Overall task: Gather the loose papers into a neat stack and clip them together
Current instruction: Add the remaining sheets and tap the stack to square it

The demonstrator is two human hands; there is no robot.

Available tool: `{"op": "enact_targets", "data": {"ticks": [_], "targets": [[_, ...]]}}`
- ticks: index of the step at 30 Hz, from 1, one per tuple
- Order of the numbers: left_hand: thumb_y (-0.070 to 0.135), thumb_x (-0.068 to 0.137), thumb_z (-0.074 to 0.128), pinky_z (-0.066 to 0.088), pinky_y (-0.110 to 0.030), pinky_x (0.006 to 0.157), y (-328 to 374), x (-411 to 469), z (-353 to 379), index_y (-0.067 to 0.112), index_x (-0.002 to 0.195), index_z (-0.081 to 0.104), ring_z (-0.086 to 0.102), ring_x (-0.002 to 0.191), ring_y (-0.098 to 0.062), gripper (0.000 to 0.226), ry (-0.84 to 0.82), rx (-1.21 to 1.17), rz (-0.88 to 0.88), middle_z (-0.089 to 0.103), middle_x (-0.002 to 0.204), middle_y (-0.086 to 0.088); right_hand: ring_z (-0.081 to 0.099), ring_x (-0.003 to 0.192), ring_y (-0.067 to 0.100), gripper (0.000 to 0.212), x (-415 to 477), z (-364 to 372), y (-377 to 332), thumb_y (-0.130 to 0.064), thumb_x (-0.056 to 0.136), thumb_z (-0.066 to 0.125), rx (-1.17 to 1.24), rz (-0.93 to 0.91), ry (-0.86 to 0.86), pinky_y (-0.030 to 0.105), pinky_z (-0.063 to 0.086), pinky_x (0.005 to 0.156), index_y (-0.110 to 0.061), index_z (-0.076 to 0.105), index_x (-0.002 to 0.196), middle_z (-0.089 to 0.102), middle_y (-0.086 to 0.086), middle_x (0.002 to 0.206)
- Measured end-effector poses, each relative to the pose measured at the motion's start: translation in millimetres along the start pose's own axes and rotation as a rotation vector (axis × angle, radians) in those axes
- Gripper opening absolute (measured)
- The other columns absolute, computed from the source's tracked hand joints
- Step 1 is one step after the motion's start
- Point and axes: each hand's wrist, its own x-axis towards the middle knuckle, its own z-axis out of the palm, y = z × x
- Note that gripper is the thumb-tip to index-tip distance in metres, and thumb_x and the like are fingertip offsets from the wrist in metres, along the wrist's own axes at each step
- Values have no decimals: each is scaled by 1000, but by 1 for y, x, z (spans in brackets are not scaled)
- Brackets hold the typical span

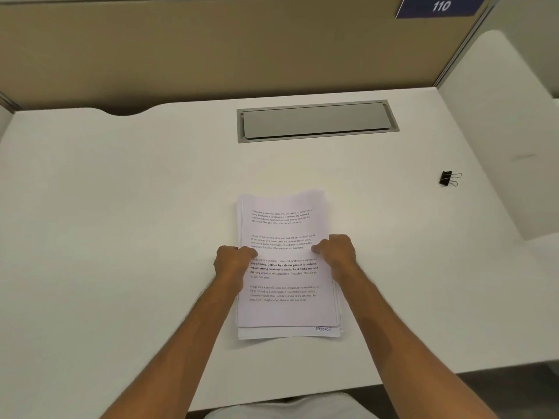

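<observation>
Head view, papers: centre of desk, well left of and nearer than the binder clip.
Left hand: fingers curled, gripping left edge.
Right hand: curled likewise on right edge.
Advice: square protruding bottom sheets before clipping.
Long axis: runs away from person, text top farthest.

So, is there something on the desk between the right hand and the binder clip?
Nothing visible. The right hand grips the paper stack at its right edge, and the binder clip lies farther right and away on bare white desk.
</observation>
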Motion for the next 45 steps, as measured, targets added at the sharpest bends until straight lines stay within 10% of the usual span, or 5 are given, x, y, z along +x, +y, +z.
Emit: {"op": "enact_targets", "data": {"ticks": [4,13,22,32,45], "targets": [[1,73,74,59,-57,85,2,4,-3,3,90,67,71,92,-39,19,-51,-4,-20,72,102,-21,71,96,33,24,2,-2,3,1,80,62,43,-48,-98,45,60,85,-9,71,101,74,13,108],[-4,86,69,59,-43,84,11,-21,-25,6,104,66,71,94,-32,21,-63,-49,142,73,105,-13,75,92,31,33,-30,-26,-13,1,89,64,134,-332,-221,52,61,84,-13,68,119,77,9,109],[2,96,57,55,-30,81,45,-75,-47,28,128,54,66,107,-12,41,60,-96,770,68,113,10,71,98,18,34,-67,-38,-63,8,93,59,319,-680,-253,26,58,80,-4,63,123,73,7,113],[2,88,62,52,-44,102,39,-81,-41,55,110,34,55,113,-4,64,-22,-201,828,56,113,26,65,115,22,50,-62,-19,-57,-5,89,71,285,-682,-253,33,59,92,-14,52,135,67,5,126],[59,89,50,55,-19,62,88,-118,-31,24,108,48,66,83,-14,40,144,-556,837,66,96,-2,56,56,-3,28,-105,-12,-115,-35,96,64,454,-796,-3,13,45,52,-18,46,80,57,-23,59]]}}
